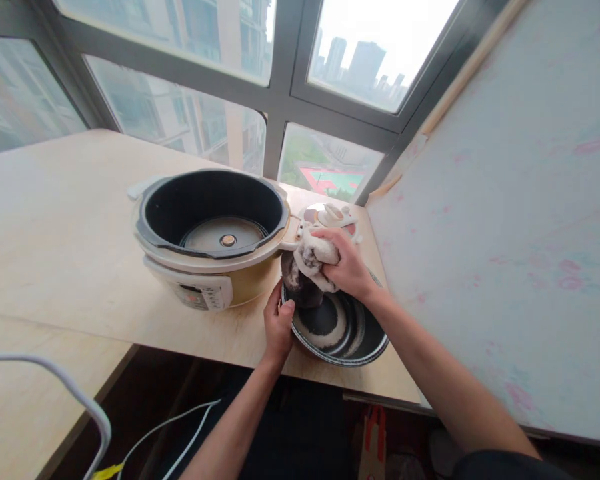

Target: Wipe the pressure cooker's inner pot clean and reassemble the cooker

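Note:
My left hand grips the near-left rim of a dark inner pot, thumb over the edge. The pot rests on the wooden top, its mouth facing up toward me. In my right hand is a bunched, stained white cloth, held above the pot's far-left side. A dark, soiled part of the cloth hangs into the pot. Pale ring-shaped marks show on the pot's inside. Left of my hands stands an uncovered electric cooker body, with a round plate at its bottom and a control panel in front.
A white lid-like object lies behind my right hand, partly hidden. Windows border the back of the wooden top; a patterned wall closes the right. A white cable curves at lower left.

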Action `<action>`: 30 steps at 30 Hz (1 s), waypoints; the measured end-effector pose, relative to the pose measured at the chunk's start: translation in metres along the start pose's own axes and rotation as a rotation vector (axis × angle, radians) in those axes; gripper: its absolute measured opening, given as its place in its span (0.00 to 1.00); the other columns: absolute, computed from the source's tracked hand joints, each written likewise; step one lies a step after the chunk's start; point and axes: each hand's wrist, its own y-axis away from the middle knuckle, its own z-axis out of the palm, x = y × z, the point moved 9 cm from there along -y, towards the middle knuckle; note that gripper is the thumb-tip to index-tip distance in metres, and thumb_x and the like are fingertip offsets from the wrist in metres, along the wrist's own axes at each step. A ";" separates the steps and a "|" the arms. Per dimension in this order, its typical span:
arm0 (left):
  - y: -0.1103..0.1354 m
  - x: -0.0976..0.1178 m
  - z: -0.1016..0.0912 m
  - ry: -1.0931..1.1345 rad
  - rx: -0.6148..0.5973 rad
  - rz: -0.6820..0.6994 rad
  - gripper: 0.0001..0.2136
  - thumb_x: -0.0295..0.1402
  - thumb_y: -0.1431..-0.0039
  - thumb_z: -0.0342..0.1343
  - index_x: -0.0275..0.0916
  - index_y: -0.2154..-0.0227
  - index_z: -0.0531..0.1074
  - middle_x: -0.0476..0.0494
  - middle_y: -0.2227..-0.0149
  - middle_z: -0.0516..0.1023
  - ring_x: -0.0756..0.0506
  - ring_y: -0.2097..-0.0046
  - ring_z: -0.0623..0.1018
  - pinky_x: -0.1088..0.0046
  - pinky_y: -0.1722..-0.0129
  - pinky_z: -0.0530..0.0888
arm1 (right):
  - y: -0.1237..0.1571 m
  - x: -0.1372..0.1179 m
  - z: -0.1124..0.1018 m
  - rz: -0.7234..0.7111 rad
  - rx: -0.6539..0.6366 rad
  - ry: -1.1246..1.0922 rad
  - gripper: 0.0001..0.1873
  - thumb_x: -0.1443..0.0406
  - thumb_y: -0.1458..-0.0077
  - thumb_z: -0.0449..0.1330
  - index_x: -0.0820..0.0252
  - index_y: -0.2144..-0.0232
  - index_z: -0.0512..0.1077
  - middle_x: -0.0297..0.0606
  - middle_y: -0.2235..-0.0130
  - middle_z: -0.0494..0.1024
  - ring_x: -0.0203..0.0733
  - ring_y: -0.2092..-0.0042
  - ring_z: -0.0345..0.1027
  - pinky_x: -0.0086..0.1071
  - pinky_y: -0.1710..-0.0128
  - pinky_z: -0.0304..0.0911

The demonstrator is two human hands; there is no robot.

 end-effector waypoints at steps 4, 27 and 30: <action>0.000 0.000 -0.001 0.018 0.016 0.007 0.24 0.40 0.44 0.55 0.35 0.46 0.76 0.34 0.44 0.79 0.31 0.40 0.76 0.52 0.38 0.70 | 0.001 -0.012 0.003 -0.051 -0.042 0.137 0.33 0.78 0.58 0.55 0.53 0.48 0.71 0.41 0.49 0.73 0.51 0.44 0.68 0.44 0.41 0.63; 0.002 0.009 0.000 0.005 0.071 0.014 0.21 0.34 0.45 0.53 0.36 0.50 0.78 0.37 0.48 0.81 0.34 0.47 0.79 0.57 0.44 0.74 | 0.079 0.029 0.017 0.498 -0.866 0.596 0.26 0.72 0.48 0.60 0.57 0.46 0.72 0.46 0.51 0.73 0.49 0.54 0.74 0.33 0.57 0.63; 0.001 0.010 0.000 -0.022 0.052 0.027 0.20 0.35 0.44 0.52 0.37 0.51 0.79 0.37 0.49 0.81 0.34 0.47 0.79 0.56 0.44 0.74 | 0.074 0.062 0.036 0.579 -0.866 0.666 0.24 0.66 0.46 0.62 0.59 0.45 0.70 0.51 0.48 0.74 0.54 0.54 0.75 0.36 0.59 0.64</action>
